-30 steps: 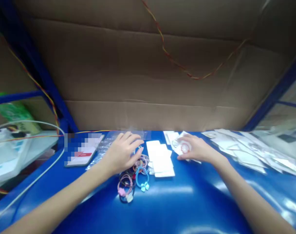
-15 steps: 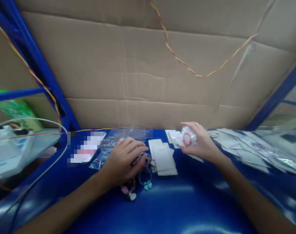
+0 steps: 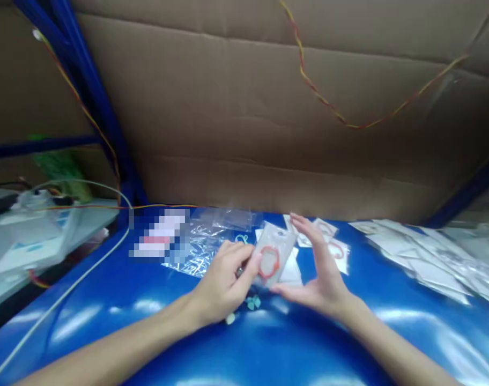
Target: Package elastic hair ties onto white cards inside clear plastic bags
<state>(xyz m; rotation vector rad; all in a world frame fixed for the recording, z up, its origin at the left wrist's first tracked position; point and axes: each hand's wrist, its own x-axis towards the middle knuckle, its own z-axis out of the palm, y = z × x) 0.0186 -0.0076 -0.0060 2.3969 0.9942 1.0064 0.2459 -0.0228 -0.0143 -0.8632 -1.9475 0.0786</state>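
My left hand pinches a clear packet between thumb and fingers. Inside the packet a red-orange band, like a hair tie or bracelet, lies against a white card. To its right, my right hand is open, thumb and fingers spread around the packet's right side; whether the thumb touches its lower corner I cannot tell. Below my left hand, partly hidden, lie small bands with a teal bow charm and a pale charm. White cards lie behind the packet.
Clear plastic bags lie left of centre, near a blurred-out flat item. Several filled packets lie behind my right hand, and a larger pile spreads at the right. A pale cable crosses the left side; cardboard stands behind.
The packet has passed from my right hand to my left and come toward the middle. My left hand has lifted from the bands; my right hand has opened. The view has shifted.
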